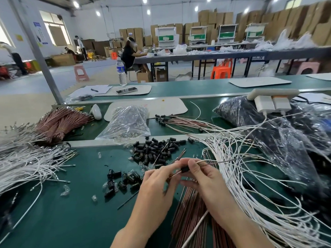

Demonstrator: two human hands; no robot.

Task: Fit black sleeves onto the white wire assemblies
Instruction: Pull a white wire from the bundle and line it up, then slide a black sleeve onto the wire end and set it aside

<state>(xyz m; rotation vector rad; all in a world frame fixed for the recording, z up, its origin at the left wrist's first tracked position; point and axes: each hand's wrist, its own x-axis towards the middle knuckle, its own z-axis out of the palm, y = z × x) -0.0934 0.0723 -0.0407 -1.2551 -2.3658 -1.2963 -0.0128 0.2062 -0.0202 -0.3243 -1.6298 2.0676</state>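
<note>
Black sleeve [184, 169] x1, L hand [157, 183], R hand [206, 181] pinch.

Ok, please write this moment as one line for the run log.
step: sleeve fitting | left hand: pinches white wire beside black sleeve | right hand: pinches same wire | loose sleeves: heap beyond hands

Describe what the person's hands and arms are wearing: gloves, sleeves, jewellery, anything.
The left hand and right hand are bare: no gloves, rings or tape. The left forearm and right forearm are bare too, with no sleeve, watch or strap showing down to the picture's edge.
</note>
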